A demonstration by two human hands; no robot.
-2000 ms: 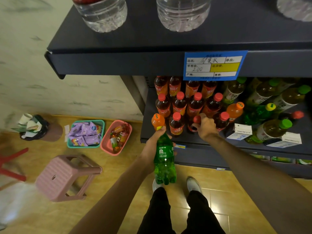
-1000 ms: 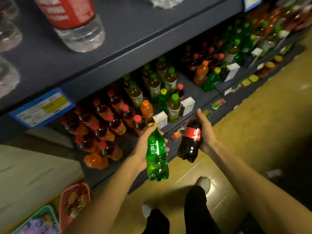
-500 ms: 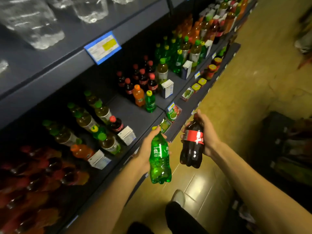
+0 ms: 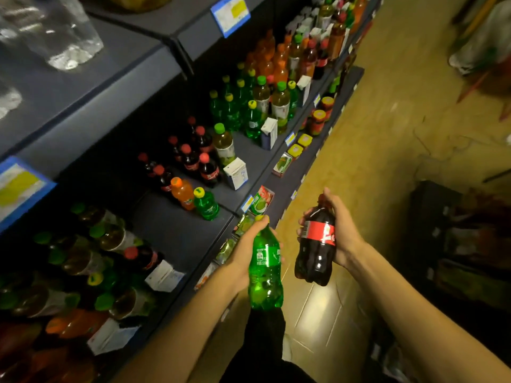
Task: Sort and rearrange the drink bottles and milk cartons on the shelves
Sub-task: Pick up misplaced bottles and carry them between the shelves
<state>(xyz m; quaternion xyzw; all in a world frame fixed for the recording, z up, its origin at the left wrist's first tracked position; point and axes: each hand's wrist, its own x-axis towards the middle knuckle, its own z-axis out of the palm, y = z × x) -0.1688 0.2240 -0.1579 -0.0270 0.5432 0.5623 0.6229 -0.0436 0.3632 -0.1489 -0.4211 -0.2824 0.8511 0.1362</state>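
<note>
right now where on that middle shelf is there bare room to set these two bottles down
Bare shelf lies just left of the lone orange bottle and small green bottle, ahead of the left hand. A narrower strip runs along the front edge by the white carton. Further left the tea bottles crowd it.

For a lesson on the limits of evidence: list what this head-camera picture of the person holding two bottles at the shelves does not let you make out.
- Price tag text: too small and blurred.
- Dark cola bottle cap: hidden by the right hand.
- Green bottle label wording: too small.
- Bottom-left bottles: dark and blurred.
- Clear bottles on the top shelf: cut off by the upper edge.
- Left hand fingers: mostly behind the green bottle.
</note>
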